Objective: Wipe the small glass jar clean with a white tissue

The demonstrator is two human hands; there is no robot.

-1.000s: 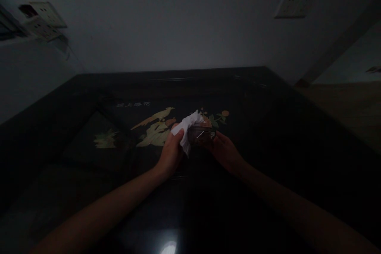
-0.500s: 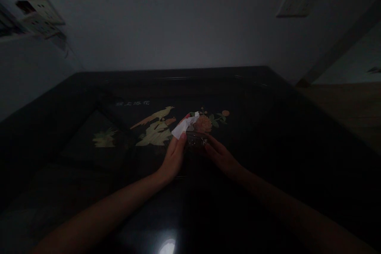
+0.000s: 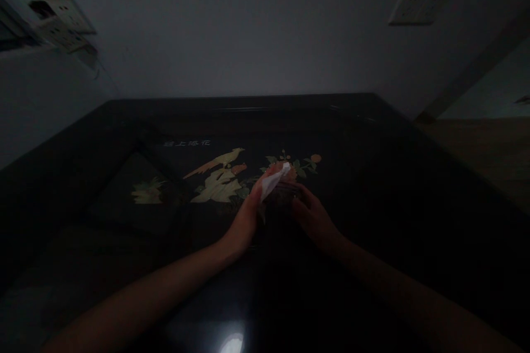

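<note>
My left hand (image 3: 250, 207) is closed on a crumpled white tissue (image 3: 273, 181), which it presses against the left side of a small clear container (image 3: 282, 194). From the right, my right hand (image 3: 311, 210) grips that container, its fingers bent around the edge. The container is see-through and dim, so its exact kind and contents cannot be made out. Both hands are held above a dark glossy tabletop (image 3: 199, 287), over its inlaid flower picture.
Inlaid in the tabletop are a bird on a rock (image 3: 217, 185), flowers (image 3: 315, 159) and pale characters (image 3: 187, 143). Behind the table rises a plain wall (image 3: 256, 27) with sockets (image 3: 418, 6) at right and more sockets (image 3: 62, 33) at left. The room is dark.
The tissue has shifted right, from above my left fingers to along the container's left side. Both hands and the container have moved slightly right, and the container is turned a little.
</note>
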